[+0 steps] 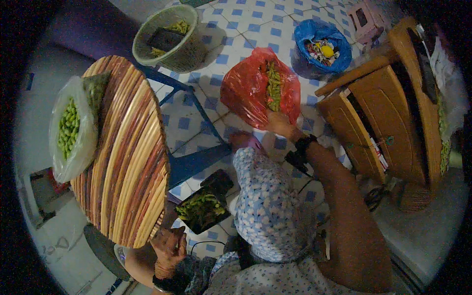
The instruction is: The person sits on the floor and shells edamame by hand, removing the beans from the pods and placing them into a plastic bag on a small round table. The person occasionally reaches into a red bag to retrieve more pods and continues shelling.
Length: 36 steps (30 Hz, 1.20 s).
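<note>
On the floor ahead, a red plastic bag [243, 88] lies spread open with small green pods or buds [273, 88] inside. My right hand [282, 124] reaches to the bag's near side, at the lower end of the green pile. Its fingertips are blurred, so I cannot tell whether they grip anything. My left hand [167, 245] is by the near edge of a round striped cane tabletop [129, 147], its fingers bent. Whether it holds a small thing is unclear. Between my left hand and my knee, a black tray [201, 212] holds more green pieces.
A clear plastic bag [70, 129] of green buds rests on the tabletop's left side. Beyond are a pale plastic basket [167, 40] and a blue-lined bin [322, 46] with scraps. Blue metal legs [199, 158] stand beside the tabletop. Wooden furniture [379, 121] flanks my right arm.
</note>
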Available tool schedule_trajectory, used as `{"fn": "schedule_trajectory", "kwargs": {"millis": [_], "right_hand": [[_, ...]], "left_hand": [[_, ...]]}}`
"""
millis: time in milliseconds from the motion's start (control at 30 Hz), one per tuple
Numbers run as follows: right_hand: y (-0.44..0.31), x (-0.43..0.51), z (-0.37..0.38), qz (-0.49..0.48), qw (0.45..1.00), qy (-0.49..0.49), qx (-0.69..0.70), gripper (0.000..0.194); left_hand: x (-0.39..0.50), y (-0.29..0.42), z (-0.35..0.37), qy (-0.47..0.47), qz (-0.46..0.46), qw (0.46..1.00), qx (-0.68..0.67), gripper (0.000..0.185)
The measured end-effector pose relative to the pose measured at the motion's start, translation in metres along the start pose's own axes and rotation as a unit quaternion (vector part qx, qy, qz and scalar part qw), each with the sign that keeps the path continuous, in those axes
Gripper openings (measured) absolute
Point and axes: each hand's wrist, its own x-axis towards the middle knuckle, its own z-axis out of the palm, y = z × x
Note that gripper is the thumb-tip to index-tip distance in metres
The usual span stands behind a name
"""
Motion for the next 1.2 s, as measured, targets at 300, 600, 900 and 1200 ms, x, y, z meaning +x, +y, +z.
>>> {"fn": "schedule_trajectory", "kwargs": {"millis": [300, 600, 900, 1200], "right_hand": [[0.017, 0.01, -0.025, -0.139, 0.965, 0.22, -0.023, 0.03], [0.013, -0.036, 0.004, -0.184, 0.981, 0.061, 0.013, 0.048], [-0.047, -0.035, -0.03, 0.075, 0.805, -0.063, 0.585, 0.058], [-0.072, 0.056, 0.043, -0.037, 0.831, 0.106, 0.545, 0.044]], "left_hand": [[0.026, 0.011, 0.012, 0.017, -0.081, 0.987, -0.136, 0.018], [0.021, -0.001, 0.024, -0.023, -0.102, 0.974, -0.2, 0.019], [0.027, -0.003, 0.028, -0.027, -0.079, 0.978, -0.193, 0.012], [0.029, -0.003, 0.025, -0.106, -0.11, 0.976, -0.157, 0.016]]}}
